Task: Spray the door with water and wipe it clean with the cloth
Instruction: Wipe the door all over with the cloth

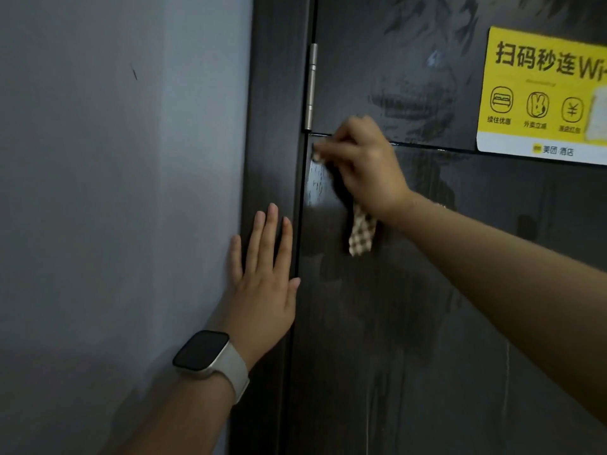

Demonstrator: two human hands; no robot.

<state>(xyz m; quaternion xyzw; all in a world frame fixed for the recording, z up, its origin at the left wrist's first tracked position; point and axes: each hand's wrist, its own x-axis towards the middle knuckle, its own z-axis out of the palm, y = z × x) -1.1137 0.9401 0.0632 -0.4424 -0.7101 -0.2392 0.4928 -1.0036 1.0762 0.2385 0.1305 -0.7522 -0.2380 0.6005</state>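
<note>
Two hands on the dark door [427,290]. Right hand [364,165] curls its fingers around a checkered cloth [361,233], pressing it to the door just below the hinge [312,87], at the door's hinge-side edge; cloth tail hangs under the wrist. Left hand [262,284], fingers straight and spread, rests flat on the door frame [276,126] below and left of the hinge, holding nothing. Smartwatch [207,354] on left wrist. Yellow sticker [542,93] right of the hinge. Wet streaks on the door.
</note>
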